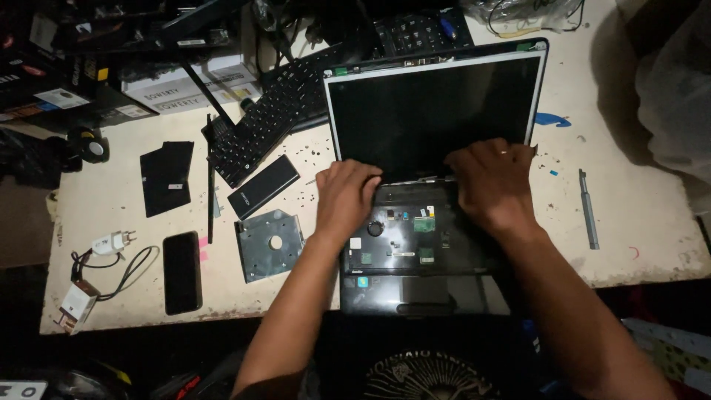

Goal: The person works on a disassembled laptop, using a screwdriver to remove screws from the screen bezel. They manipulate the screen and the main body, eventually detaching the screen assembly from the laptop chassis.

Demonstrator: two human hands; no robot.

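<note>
I press both hands, left [346,194] and right [490,181], fingers curled down, onto the laptop [415,237] hinge edge, steadying the screen [433,104].

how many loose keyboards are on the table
2. One black keyboard lies slanted left of the laptop screen. A second keyboard sits at the table's back edge, behind the screen, partly hidden. More may be buried in the dark clutter.

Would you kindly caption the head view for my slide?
Both hands, left and right, rest at the hinge of a dismantled laptop on a cluttered table.
</note>
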